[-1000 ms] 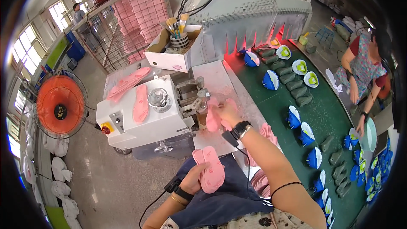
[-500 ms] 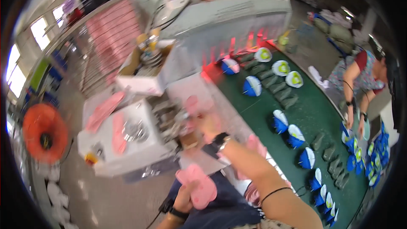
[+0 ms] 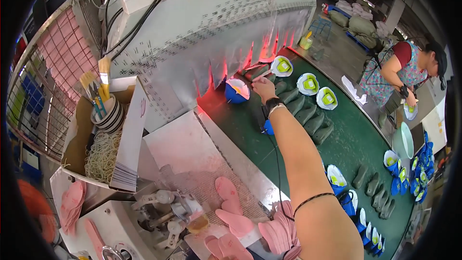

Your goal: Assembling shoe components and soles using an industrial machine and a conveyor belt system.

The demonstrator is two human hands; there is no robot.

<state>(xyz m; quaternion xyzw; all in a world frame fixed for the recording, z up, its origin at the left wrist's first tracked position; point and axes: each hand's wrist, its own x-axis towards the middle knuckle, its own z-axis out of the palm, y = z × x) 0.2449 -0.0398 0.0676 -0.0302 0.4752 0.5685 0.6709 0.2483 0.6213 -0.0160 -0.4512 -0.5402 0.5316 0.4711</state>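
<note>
My right hand [image 3: 263, 89] is stretched far over the green conveyor belt [image 3: 250, 137]. Its fingers are pinched together beside the dark foot-shaped pieces [image 3: 291, 97]; whatever they grip is too small to name. Just left of it sits a blue-and-white shoe upper [image 3: 237, 91] in red light. Another blue piece [image 3: 268, 126] is partly covered by my forearm. At the lower edge a few pink insoles [image 3: 226, 246] show where my left hand is almost wholly cut off, with only a sliver of finger under them. More pink insoles [image 3: 279, 231] lie in a stack near my right forearm.
Red light glows at the grey machine hood [image 3: 226, 29]. A carton [image 3: 130, 135] of brushes and string stands on the left, above a white machine [image 3: 120, 226] with metal parts. White uppers [image 3: 308, 84] stand on the belt. A co-worker [image 3: 404, 67] handles a piece beyond it.
My right hand has moved from the metal parts and pink pieces on the left out over the belt. My view has shifted, leaving my left hand with its insoles at the lower edge.
</note>
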